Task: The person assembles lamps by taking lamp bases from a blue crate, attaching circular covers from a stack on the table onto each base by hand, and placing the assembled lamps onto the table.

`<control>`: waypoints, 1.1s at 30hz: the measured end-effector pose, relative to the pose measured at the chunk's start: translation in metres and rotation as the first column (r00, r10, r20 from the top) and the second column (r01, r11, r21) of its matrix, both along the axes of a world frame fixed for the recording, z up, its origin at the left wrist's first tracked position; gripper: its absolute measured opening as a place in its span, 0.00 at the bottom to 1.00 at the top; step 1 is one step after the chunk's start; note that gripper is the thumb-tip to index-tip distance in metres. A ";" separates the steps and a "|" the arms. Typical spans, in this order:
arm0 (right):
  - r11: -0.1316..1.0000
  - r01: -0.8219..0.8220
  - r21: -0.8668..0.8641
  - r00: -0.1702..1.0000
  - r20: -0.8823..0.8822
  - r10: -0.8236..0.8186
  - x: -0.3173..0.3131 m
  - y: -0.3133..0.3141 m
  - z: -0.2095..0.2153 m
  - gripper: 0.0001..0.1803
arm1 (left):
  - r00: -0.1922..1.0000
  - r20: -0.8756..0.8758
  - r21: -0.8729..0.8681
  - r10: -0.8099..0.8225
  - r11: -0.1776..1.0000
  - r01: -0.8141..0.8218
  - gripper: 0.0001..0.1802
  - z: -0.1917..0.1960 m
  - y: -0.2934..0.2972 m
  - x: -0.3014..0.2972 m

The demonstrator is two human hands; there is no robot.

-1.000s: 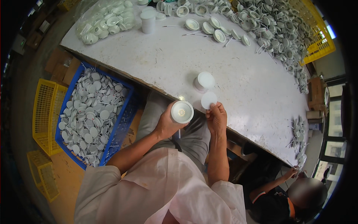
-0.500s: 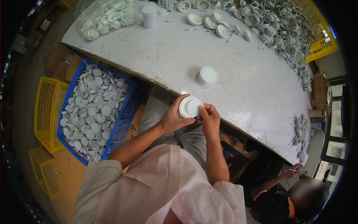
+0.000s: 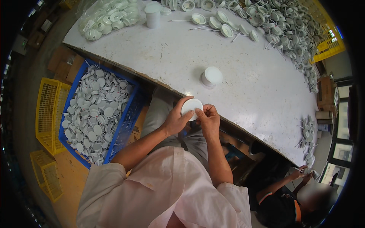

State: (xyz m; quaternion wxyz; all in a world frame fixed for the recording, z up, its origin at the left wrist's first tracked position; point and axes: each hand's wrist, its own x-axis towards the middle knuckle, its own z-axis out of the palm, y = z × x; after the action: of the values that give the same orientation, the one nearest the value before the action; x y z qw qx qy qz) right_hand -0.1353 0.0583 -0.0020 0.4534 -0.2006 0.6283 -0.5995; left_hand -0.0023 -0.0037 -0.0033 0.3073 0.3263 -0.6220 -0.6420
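Observation:
At the table's near edge, above my lap, I hold a round white lamp-like housing (image 3: pixel 191 105) with a flat white disc filling its rim. My left hand (image 3: pixel 176 119) is closed around its left side, thumb on the front. My right hand (image 3: pixel 209 120) grips the right side, its thumb pressing on the disc; its other fingers are partly hidden behind. On the table just beyond stands a short white cylinder (image 3: pixel 212 76) with a flat round top, apart from both hands.
To my left, a blue crate (image 3: pixel 124 110) holds many white discs with wires, beside yellow crates (image 3: pixel 47 114). A clear bag of white cups (image 3: pixel 110 19), a white tub (image 3: pixel 153 16) and a big heap of wired housings (image 3: pixel 281 30) occupy the table's far side. A co-worker (image 3: pixel 281 201) sits at lower right.
The disc, earlier held off-centre over the housing's right side, now sits within its rim. My right thumb has moved left onto it. The co-worker's hands have shifted slightly.

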 end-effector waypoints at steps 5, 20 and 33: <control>1.000 -0.015 0.010 1.000 0.025 0.015 0.002 -0.001 0.004 0.09 | 1.000 0.014 -0.015 0.015 1.000 -0.015 0.26 -0.003 0.001 0.002; 0.998 -0.050 0.042 0.999 -0.006 0.050 0.006 -0.003 -0.009 0.10 | 0.998 0.061 0.123 -0.002 0.992 -0.005 0.25 -0.005 -0.006 0.002; 0.776 0.631 0.007 0.408 -0.853 -0.325 -0.237 0.035 -0.004 0.21 | 0.725 0.044 0.388 0.687 0.657 -0.646 0.22 -0.103 -0.129 0.253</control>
State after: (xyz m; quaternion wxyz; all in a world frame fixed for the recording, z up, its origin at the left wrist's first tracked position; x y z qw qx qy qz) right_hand -0.3721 0.0936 -0.0057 -0.0567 -0.1827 0.8833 -0.4280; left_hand 0.2503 -0.1328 -0.1064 0.4853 0.5495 -0.3059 -0.6075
